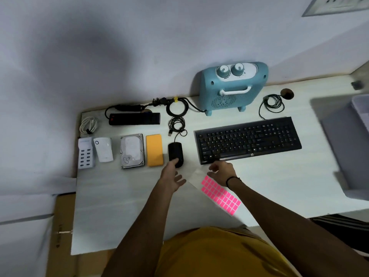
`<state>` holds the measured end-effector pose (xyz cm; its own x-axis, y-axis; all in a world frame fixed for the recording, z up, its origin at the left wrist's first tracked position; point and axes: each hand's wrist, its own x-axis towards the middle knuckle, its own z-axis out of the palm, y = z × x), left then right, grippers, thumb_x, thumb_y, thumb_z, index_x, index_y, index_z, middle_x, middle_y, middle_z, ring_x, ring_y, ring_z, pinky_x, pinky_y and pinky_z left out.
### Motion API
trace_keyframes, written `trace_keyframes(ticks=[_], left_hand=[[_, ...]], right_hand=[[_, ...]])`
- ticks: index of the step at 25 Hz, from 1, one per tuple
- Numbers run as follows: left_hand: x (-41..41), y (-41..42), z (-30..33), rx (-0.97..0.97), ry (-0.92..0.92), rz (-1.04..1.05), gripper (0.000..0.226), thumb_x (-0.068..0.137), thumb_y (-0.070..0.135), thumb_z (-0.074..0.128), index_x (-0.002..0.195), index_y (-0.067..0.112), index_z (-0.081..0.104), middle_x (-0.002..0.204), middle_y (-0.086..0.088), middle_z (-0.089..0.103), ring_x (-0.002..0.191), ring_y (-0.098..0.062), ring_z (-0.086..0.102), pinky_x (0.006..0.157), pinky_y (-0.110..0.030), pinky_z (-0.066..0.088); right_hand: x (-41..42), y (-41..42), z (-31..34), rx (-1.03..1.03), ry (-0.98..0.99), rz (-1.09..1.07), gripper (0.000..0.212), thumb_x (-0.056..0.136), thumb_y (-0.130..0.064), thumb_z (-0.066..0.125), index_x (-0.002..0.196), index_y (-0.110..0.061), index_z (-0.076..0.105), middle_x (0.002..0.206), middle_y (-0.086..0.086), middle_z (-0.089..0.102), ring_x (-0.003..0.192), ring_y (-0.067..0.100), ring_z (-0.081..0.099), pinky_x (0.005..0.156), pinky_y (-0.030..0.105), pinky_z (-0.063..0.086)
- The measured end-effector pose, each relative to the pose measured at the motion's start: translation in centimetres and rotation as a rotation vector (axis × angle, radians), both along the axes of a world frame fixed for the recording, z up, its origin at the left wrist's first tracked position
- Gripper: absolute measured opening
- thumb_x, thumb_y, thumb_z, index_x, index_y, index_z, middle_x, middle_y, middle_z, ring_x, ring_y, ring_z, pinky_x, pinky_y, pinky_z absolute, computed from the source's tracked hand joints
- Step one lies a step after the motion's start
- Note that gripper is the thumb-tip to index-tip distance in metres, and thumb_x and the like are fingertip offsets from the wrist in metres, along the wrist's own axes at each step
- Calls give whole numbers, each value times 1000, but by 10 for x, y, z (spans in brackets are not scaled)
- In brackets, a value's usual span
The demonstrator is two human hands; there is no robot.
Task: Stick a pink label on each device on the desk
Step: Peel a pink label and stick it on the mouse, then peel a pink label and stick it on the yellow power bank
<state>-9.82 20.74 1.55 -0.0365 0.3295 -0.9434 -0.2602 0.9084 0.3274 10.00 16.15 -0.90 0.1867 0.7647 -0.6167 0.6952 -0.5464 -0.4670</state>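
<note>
A sheet of pink labels (220,195) lies on the white desk (279,186) under my right forearm. My right hand (221,170) hovers over the sheet's bare white end, fingers apart, just below the black keyboard (247,139). My left hand (173,174) is open, one fingertip touching the near end of the black mouse (175,151). Left of the mouse lie an orange device (154,150), a hard drive (132,150), a white adapter (103,149) and a white multi-port charger (85,152). I see no label on any device.
A black power strip (134,118) and coiled cables (177,108) lie at the back. A teal heater (232,87) stands against the wall. A grey bin (359,108) sits at the right edge. A cardboard box (63,226) is at the lower left.
</note>
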Motion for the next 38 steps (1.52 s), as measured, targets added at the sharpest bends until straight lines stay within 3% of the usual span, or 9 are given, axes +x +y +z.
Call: trace_keyframes(ticks=[5,12,16,20,24,29,31,34,38], left_hand=[[20,-44,-3,-66,-29,-109,41,97,38,64,127,9,60,130,-13,57,117,-34,59,87,-49,57],[11,-78,-7,-71,-50,-153,35,99,39,60,118,10,64,120,-11,66,106,-29,65,81,-43,57],[5,-86,-8,-45,-51,-153,31,100,39,60,115,12,65,116,-11,68,104,-29,66,83,-41,56],[12,-83,-2,5,5,-232,33,99,37,62,119,12,65,117,-10,67,101,-28,66,86,-40,55],[33,-69,15,158,56,-466,35,96,46,63,121,22,65,118,0,70,110,-22,63,96,-46,45],[53,-46,37,403,9,-398,23,95,29,72,116,19,72,93,-3,80,82,-19,77,74,-39,61],[54,-38,44,442,-16,-329,28,91,23,77,117,15,71,95,-7,81,82,-21,78,79,-43,64],[53,-32,57,475,-98,-248,25,91,16,76,115,10,72,99,-11,80,83,-21,76,77,-40,63],[51,-30,71,510,-205,-235,17,94,6,70,110,8,75,98,-14,78,85,-24,75,76,-39,63]], right_hand=[[-11,-45,-16,-38,-220,156,83,69,-46,84,136,-17,43,132,8,46,121,31,46,90,43,52],[-27,-57,-22,-39,-277,172,100,62,-45,90,139,-18,33,133,8,43,115,35,51,82,44,54],[-19,-59,-23,-70,-250,103,84,66,-42,86,132,-21,38,121,6,57,113,32,55,86,44,51],[-11,-52,-13,-107,-64,23,44,94,-28,57,135,-15,50,123,11,64,112,32,60,90,40,52],[0,-40,20,-32,350,-154,14,97,-21,51,90,-23,63,93,4,68,87,24,63,88,43,53],[10,-29,63,137,508,-167,6,95,-19,63,96,-23,68,85,-2,70,74,12,63,78,34,55],[11,-20,77,243,436,-199,14,90,-22,71,102,-19,65,89,3,73,75,14,67,76,36,58],[8,-9,93,544,60,-252,30,79,-26,81,98,-21,58,92,-4,64,83,12,61,75,25,52],[-4,-8,103,751,-101,-53,16,83,-20,78,97,-19,72,97,-3,67,93,15,56,81,26,50]])
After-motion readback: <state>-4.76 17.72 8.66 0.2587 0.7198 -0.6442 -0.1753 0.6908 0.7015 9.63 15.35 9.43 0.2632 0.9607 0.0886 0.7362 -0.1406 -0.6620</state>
